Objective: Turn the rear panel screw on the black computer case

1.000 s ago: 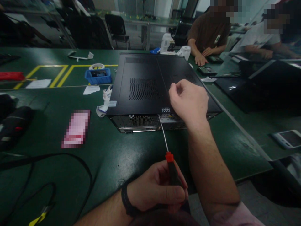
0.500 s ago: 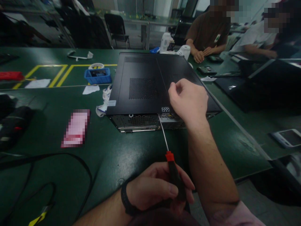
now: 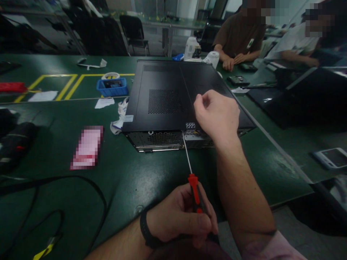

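A black desktop computer case [image 3: 159, 77] lies flat on the green table, its metal back panel facing me. My left hand [image 3: 180, 213], with a dark band at the wrist, is closed around the red and black handle of a screwdriver [image 3: 195, 191]. The thin shaft points away from me, and its tip meets the upper edge of the back panel near the middle. On the right part of the case top rests my right hand [image 3: 218, 113], fingers curled in; whatever they may hold is hidden.
Left of the case are a blue bin [image 3: 112, 87], crumpled white gloves [image 3: 119, 119] and a pixelated pink item [image 3: 87, 148]. Black cables [image 3: 92, 187] cross the near left. A phone [image 3: 332, 158] lies at right. Two people sit beyond, at the upper right.
My left hand has turned the screwdriver handle, so more red shows on it, and the handle has shifted slightly left. The right hand and case stay put.
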Tool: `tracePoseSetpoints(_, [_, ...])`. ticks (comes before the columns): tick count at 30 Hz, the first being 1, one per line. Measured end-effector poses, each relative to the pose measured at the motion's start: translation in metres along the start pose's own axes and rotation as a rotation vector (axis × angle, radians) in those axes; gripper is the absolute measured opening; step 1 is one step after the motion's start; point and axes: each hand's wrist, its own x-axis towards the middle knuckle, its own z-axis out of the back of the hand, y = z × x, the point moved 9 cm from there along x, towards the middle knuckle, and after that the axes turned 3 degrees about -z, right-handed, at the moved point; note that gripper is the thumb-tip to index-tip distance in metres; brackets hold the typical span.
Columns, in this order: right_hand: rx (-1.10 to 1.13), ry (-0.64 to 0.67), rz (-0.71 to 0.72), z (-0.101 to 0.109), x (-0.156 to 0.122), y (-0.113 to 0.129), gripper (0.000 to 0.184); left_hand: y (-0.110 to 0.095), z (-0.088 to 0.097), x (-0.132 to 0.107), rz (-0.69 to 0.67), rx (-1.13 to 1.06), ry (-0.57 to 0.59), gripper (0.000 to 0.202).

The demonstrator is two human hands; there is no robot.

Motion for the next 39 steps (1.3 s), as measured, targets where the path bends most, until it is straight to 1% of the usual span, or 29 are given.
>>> tracePoseSetpoints(3, [-0.01, -0.002, 0.0, 0.0, 0.0, 0.0, 0.038, 0.001, -0.002, 0.0, 0.011, -0.035, 0.019, 0.036])
tracePoseSetpoints(6, [-0.012, 0.002, 0.0, 0.0, 0.0, 0.0, 0.038, 0.0, -0.005, 0.0, 0.024, -0.077, 0.015, 0.031])
tracePoseSetpoints(9, [-0.015, 0.013, -0.006, 0.0, 0.0, 0.0, 0.038, -0.003, -0.008, 0.0, 0.056, -0.122, -0.011, 0.033])
tracePoseSetpoints(12, [-0.019, 0.022, -0.013, -0.001, 0.0, 0.0, 0.038, -0.003, -0.009, 0.0, 0.083, -0.114, -0.041, 0.037])
tracePoseSetpoints(15, [-0.013, 0.036, -0.012, -0.001, 0.0, 0.0, 0.04, -0.003, -0.004, -0.002, 0.084, -0.066, -0.079, 0.036])
tracePoseSetpoints(19, [0.0, 0.034, -0.013, -0.001, 0.0, 0.0, 0.039, 0.004, 0.006, -0.006, 0.114, 0.007, -0.114, 0.04])
tracePoseSetpoints(22, [0.005, 0.025, -0.015, -0.001, 0.0, -0.001, 0.039, 0.006, 0.009, -0.005, 0.111, 0.04, -0.106, 0.041])
tracePoseSetpoints(26, [0.001, 0.038, -0.025, -0.001, 0.0, -0.001, 0.037, 0.002, 0.005, -0.003, 0.07, 0.057, -0.073, 0.036])
tracePoseSetpoints(29, [0.007, 0.051, -0.031, -0.002, 0.0, -0.002, 0.038, 0.001, 0.003, -0.002, 0.063, 0.071, -0.065, 0.035])
tracePoseSetpoints(32, [0.006, 0.045, -0.028, -0.002, 0.0, -0.002, 0.038, 0.001, 0.0, -0.001, 0.065, 0.05, -0.05, 0.036])
tracePoseSetpoints(39, [-0.001, -0.011, -0.002, 0.001, 0.0, 0.0, 0.036, -0.003, -0.005, -0.002, 0.078, -0.043, -0.058, 0.037])
